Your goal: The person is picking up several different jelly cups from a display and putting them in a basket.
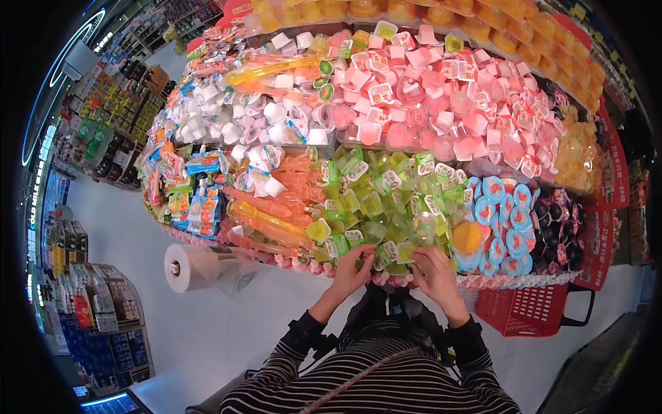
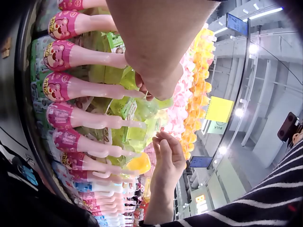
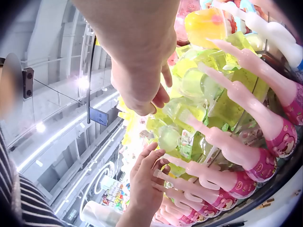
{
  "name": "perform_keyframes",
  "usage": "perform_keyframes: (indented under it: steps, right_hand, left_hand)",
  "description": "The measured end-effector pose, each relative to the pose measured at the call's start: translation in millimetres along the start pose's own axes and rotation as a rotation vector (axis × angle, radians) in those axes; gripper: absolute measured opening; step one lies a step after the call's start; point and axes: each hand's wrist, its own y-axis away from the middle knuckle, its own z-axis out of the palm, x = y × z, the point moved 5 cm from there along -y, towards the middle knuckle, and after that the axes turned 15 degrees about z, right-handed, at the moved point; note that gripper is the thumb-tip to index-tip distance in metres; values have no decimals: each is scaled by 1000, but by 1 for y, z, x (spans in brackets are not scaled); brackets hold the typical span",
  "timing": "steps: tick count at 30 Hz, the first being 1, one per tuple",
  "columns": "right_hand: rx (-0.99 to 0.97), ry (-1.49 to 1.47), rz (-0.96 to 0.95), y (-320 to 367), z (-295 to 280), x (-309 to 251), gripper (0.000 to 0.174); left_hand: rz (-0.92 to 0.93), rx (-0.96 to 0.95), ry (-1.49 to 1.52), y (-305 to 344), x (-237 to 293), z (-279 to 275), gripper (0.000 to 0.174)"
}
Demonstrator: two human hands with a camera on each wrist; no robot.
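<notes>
Both hands hover at the front edge of a heap of green jelly cups (image 1: pixel 376 179) with printed lids. My left hand (image 1: pixel 352 272) is over the left part of the heap, fingers loosely bent with fingertips close to the cups. Opposite it, my right hand (image 1: pixel 436 272) has its fingers relaxed and pointing inward, fingertips right at the cups. Nothing shows between the fingers of either hand. In the right wrist view, the right hand (image 3: pixel 142 80) overlaps the green cups (image 3: pixel 189 85), with the left hand (image 3: pixel 142 179) further down. Pink bottle-shaped jellies (image 3: pixel 232 146) line the edge before both hands.
Pink jelly cups (image 1: pixel 441 96) and white cups (image 1: pixel 221 114) lie behind; orange long-necked jellies (image 1: pixel 286 193) are left, blue-lidded cups (image 1: pixel 507 221) right. A plastic bag roll (image 1: pixel 183 268) hangs at the left front. A red basket (image 1: pixel 520 310) is at the right front.
</notes>
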Motion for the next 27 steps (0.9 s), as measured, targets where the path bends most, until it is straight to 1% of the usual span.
perform_keyframes:
  steps: [4,10,17,19,22,26,27]
  right_hand:
    - [22,5,-17,1,-1,2,23]
    - [26,10,-1,4,0,4,23]
    - [35,3,14,5,1,3,21]
    - [29,8,17,5,2,3,22]
    - [25,16,15,5,2,1,22]
    - [11,27,18,5,4,-1,22]
    - [5,22,13,4,4,-2,22]
  left_hand:
    - [8,8,3,-2,1,0,24]
    - [-42,-6,58,-1,1,0,23]
    - [-58,0,71,-3,-1,-3,22]
    - [1,8,27,-3,-2,-3,21]
    - [33,15,16,-3,-1,-4,21]
    - [36,20,33,-4,5,-7,21]
    - [-7,14,52,-2,3,-8,22]
